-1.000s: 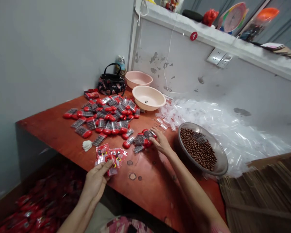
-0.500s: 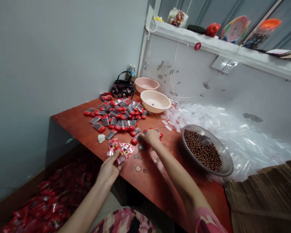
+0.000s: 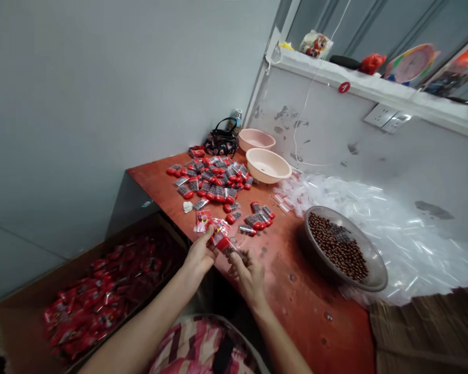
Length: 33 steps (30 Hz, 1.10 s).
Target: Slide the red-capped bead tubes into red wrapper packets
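At the table's near edge, my left hand (image 3: 199, 255) pinches a small red printed plastic bag (image 3: 217, 238). My right hand (image 3: 251, 275) grips a small clear candy container with a red cap (image 3: 223, 244), cap toward the bag. Its cap end meets the bag's edge; whether it is inside I cannot tell. More printed bags (image 3: 203, 221) lie just beyond my left hand. Several loose red-capped containers (image 3: 259, 223) filled with dark balls rest past my right hand, and a larger pile (image 3: 214, 179) of them is farther back.
A grey bowl (image 3: 380, 280) of brown candy balls stands at right, before a heap of clear empty containers (image 3: 354, 218). Two pale basins (image 3: 269, 156) and a black handbag (image 3: 221, 143) are at the back. Below left, a carton (image 3: 19, 317) holds red packets. Corrugated cardboard (image 3: 425, 332) lies at right.
My right hand has come back from the loose containers to my left hand, now with one container in it. The view has swung left, showing more of the carton.
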Each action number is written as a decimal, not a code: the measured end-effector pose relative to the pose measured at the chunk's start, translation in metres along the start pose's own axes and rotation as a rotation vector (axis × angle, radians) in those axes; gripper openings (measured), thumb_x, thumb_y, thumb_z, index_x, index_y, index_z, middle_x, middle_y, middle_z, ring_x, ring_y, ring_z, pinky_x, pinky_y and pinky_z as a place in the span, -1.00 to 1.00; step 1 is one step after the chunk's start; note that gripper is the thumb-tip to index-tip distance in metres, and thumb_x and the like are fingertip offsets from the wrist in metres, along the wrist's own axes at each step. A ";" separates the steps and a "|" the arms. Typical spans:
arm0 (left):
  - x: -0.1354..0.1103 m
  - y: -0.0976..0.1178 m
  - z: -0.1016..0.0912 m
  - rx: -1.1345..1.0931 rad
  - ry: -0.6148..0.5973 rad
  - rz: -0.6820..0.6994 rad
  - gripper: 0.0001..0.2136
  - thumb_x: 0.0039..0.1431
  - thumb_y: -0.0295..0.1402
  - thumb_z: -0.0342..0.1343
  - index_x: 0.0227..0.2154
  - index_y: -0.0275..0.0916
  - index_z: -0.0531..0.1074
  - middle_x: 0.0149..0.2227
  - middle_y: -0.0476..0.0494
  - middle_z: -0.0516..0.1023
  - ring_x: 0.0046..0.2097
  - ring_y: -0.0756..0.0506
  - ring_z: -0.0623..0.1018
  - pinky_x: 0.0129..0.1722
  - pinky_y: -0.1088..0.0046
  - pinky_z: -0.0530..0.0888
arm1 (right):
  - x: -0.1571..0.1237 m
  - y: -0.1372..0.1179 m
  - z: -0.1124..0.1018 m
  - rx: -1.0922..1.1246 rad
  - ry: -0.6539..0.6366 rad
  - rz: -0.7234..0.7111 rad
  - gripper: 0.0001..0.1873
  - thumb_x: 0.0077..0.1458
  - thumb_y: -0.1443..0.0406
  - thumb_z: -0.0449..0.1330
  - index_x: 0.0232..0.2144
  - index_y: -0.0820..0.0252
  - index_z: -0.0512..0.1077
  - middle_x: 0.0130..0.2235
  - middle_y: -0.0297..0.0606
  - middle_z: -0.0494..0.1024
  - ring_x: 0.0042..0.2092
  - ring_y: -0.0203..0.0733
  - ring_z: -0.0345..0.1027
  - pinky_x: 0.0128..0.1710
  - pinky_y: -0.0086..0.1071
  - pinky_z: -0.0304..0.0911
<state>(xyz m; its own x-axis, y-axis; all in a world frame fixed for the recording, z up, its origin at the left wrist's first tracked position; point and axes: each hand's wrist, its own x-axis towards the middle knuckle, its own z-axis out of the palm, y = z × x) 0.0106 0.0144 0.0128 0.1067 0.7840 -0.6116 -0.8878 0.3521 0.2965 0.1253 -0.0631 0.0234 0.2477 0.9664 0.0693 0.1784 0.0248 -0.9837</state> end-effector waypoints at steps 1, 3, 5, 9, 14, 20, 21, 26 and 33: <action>-0.002 -0.002 0.001 0.002 -0.011 -0.014 -0.99 -0.02 -0.52 0.11 -0.47 -0.33 0.40 -0.55 -0.08 0.49 -0.56 0.01 0.48 -0.57 0.53 0.47 | -0.007 0.002 0.004 -0.004 0.036 0.009 -0.76 0.00 0.15 0.11 -0.42 0.25 0.34 -0.60 -0.38 0.40 -0.62 -0.34 0.25 -0.64 -0.51 0.16; -0.004 -0.003 0.003 -0.003 -0.038 -0.034 -0.99 -0.01 -0.50 0.11 -0.48 -0.34 0.39 -0.53 -0.11 0.50 -0.53 -0.01 0.50 -0.54 0.50 0.48 | -0.011 0.003 0.008 -0.029 0.078 0.016 -0.76 0.01 0.15 0.11 -0.40 0.24 0.33 -0.56 -0.36 0.41 -0.59 -0.34 0.27 -0.62 -0.50 0.19; -0.005 -0.004 0.005 -0.018 -0.059 -0.035 -0.99 -0.01 -0.50 0.11 -0.47 -0.33 0.39 -0.52 -0.11 0.51 -0.52 -0.02 0.50 -0.51 0.47 0.50 | -0.010 0.004 0.006 -0.001 0.116 0.023 -0.75 0.01 0.15 0.10 -0.39 0.24 0.33 -0.52 -0.33 0.43 -0.56 -0.33 0.28 -0.61 -0.49 0.22; -0.002 -0.007 0.011 -0.031 -0.081 -0.019 -0.96 -0.02 -0.54 0.11 -0.46 -0.32 0.40 -0.50 -0.09 0.52 -0.49 -0.02 0.51 -0.48 0.45 0.50 | -0.003 0.007 0.001 0.086 0.135 0.061 -0.76 0.01 0.16 0.11 -0.39 0.24 0.30 -0.50 -0.32 0.43 -0.55 -0.32 0.30 -0.59 -0.49 0.24; 0.007 -0.013 0.016 -0.007 -0.047 0.001 -0.91 -0.01 -0.57 0.09 -0.43 -0.28 0.40 -0.49 -0.05 0.51 -0.50 -0.01 0.51 -0.50 0.46 0.50 | 0.004 0.014 -0.002 0.118 0.183 0.095 -0.79 0.03 0.18 0.10 -0.39 0.24 0.29 -0.53 -0.35 0.44 -0.55 -0.32 0.32 -0.56 -0.49 0.24; 0.014 -0.024 0.021 -0.007 -0.080 -0.037 -0.94 -0.02 -0.53 0.11 -0.43 -0.30 0.39 -0.48 -0.09 0.51 -0.48 -0.01 0.50 -0.47 0.47 0.48 | 0.011 0.022 -0.001 0.151 0.202 0.127 -0.78 0.01 0.18 0.12 -0.39 0.24 0.29 -0.54 -0.34 0.44 -0.55 -0.33 0.31 -0.58 -0.51 0.23; 0.014 -0.027 0.022 0.004 -0.088 -0.045 -0.94 -0.03 -0.53 0.12 -0.44 -0.31 0.39 -0.49 -0.10 0.51 -0.49 -0.01 0.50 -0.47 0.47 0.47 | 0.012 0.023 -0.001 0.158 0.207 0.131 -0.77 0.01 0.17 0.12 -0.39 0.24 0.29 -0.53 -0.34 0.45 -0.54 -0.32 0.32 -0.58 -0.51 0.23; 0.011 -0.031 0.028 0.114 -0.209 0.006 -0.88 -0.11 -0.47 0.20 -0.50 -0.33 0.36 -0.59 -0.03 0.45 -0.59 0.03 0.42 -0.60 0.55 0.39 | 0.015 0.026 0.000 0.210 0.176 0.140 -0.79 0.02 0.18 0.12 -0.40 0.22 0.27 -0.55 -0.38 0.42 -0.55 -0.33 0.32 -0.60 -0.52 0.23; 0.006 -0.025 0.028 0.323 -0.398 0.003 -0.83 -0.15 -0.42 0.22 -0.47 -0.32 0.36 -0.54 -0.04 0.47 -0.55 0.03 0.43 -0.56 0.55 0.37 | 0.016 0.027 0.004 0.265 0.166 0.174 -0.79 0.04 0.17 0.10 -0.40 0.21 0.24 -0.61 -0.44 0.36 -0.61 -0.35 0.28 -0.65 -0.53 0.20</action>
<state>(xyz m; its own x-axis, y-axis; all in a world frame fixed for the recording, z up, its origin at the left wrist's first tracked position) 0.0464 0.0248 0.0222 0.3226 0.8971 -0.3018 -0.7112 0.4401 0.5481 0.1309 -0.0456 -0.0028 0.4079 0.9077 -0.0979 -0.1278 -0.0495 -0.9906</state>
